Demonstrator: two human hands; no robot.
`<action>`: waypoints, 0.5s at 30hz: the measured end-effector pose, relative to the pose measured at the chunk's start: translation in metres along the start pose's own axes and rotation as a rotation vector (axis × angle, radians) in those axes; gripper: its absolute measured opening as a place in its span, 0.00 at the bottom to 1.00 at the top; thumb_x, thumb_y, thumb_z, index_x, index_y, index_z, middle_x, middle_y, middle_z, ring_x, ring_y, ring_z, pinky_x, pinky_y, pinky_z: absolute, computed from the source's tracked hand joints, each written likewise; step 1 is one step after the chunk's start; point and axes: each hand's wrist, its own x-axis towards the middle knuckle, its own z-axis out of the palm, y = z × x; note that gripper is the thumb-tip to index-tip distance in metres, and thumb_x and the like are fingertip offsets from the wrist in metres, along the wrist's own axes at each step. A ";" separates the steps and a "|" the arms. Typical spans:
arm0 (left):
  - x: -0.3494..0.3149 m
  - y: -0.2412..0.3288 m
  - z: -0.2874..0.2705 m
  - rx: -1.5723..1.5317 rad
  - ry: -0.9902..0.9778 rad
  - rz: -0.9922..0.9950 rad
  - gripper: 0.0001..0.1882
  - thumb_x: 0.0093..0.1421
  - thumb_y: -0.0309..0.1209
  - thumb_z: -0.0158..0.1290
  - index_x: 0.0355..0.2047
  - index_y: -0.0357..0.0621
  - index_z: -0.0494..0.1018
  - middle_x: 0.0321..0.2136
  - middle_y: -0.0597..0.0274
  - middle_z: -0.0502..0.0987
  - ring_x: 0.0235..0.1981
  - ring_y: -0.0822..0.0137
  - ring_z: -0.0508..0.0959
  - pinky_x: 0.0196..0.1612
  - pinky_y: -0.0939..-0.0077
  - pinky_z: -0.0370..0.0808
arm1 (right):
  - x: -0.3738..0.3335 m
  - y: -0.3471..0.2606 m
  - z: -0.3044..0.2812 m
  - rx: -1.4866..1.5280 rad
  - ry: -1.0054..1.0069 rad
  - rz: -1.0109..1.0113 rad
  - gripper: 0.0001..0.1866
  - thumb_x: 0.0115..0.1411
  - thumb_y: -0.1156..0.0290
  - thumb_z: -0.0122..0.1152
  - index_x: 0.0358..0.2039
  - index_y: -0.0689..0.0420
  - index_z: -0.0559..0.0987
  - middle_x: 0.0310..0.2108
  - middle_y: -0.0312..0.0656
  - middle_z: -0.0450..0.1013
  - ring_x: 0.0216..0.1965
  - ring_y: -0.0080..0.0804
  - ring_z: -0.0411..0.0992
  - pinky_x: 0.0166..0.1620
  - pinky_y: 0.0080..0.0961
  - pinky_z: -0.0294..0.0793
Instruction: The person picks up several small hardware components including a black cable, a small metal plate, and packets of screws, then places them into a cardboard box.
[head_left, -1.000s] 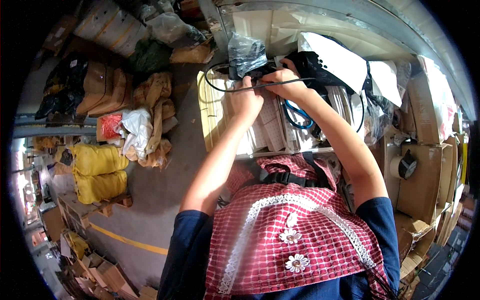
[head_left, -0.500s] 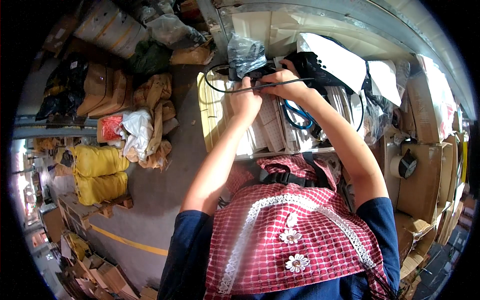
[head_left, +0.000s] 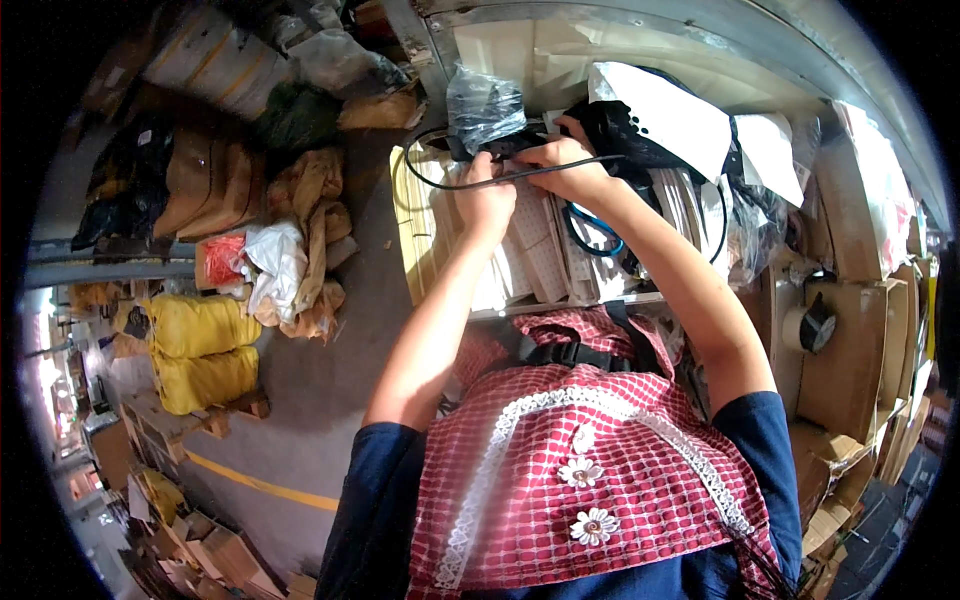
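Observation:
My left hand (head_left: 486,192) and my right hand (head_left: 572,167) meet over the far part of a box with pale cardboard pieces (head_left: 500,255). The fingers of both are closed around a small black piece, mostly hidden between them; its kind cannot be made out. A black cable (head_left: 442,187) loops out to the left and crosses in front of both hands. Just beyond my left fingers sits a clear plastic bag (head_left: 485,105). To the right of my right hand lies a black bundle (head_left: 610,125), partly under a white sheet (head_left: 668,118). A blue cable (head_left: 590,245) hangs below my right wrist.
Cardboard boxes (head_left: 850,350) and a tape roll (head_left: 816,325) stand at the right. A metal beam (head_left: 640,20) runs along the far side. Yellow sacks (head_left: 205,355) rest on a wooden pallet at the left, near brown paper (head_left: 308,225) and a yellow floor line (head_left: 265,487).
My view has shifted slightly. Both hands stay close together at the black piece, with only a small movement of the fingers. The cable loop still lies across them.

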 end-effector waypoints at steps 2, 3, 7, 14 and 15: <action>0.001 0.003 -0.002 -0.024 -0.056 -0.053 0.08 0.56 0.29 0.58 0.35 0.41 0.74 0.27 0.51 0.82 0.33 0.49 0.82 0.34 0.59 0.75 | 0.003 -0.002 0.000 -0.007 -0.032 0.026 0.10 0.53 0.66 0.63 0.36 0.48 0.85 0.26 0.47 0.80 0.34 0.46 0.79 0.66 0.51 0.52; 0.001 0.004 -0.003 -0.030 -0.066 -0.066 0.09 0.56 0.29 0.59 0.36 0.41 0.75 0.27 0.51 0.82 0.33 0.49 0.82 0.34 0.59 0.75 | 0.004 -0.004 0.000 0.000 -0.043 0.032 0.09 0.53 0.67 0.63 0.36 0.47 0.85 0.26 0.47 0.80 0.34 0.46 0.79 0.66 0.51 0.52; 0.001 0.017 -0.008 -0.128 -0.097 -0.135 0.03 0.54 0.24 0.54 0.31 0.40 0.75 0.26 0.53 0.82 0.32 0.52 0.82 0.37 0.60 0.76 | 0.004 0.001 0.008 -0.012 0.013 0.022 0.08 0.53 0.68 0.62 0.33 0.47 0.85 0.25 0.47 0.79 0.33 0.45 0.79 0.66 0.51 0.52; 0.003 0.025 -0.016 -0.178 -0.133 -0.164 0.07 0.53 0.22 0.54 0.34 0.40 0.77 0.28 0.54 0.83 0.33 0.54 0.83 0.38 0.63 0.76 | 0.008 0.005 0.017 -0.037 0.054 0.026 0.05 0.53 0.68 0.62 0.29 0.48 0.85 0.24 0.46 0.79 0.33 0.46 0.79 0.66 0.48 0.51; 0.003 0.025 -0.016 -0.184 -0.136 -0.166 0.08 0.53 0.22 0.54 0.35 0.40 0.77 0.28 0.54 0.83 0.33 0.54 0.83 0.38 0.63 0.76 | 0.008 0.003 0.015 -0.035 0.049 0.022 0.05 0.53 0.68 0.62 0.29 0.48 0.85 0.24 0.46 0.79 0.32 0.46 0.79 0.66 0.48 0.51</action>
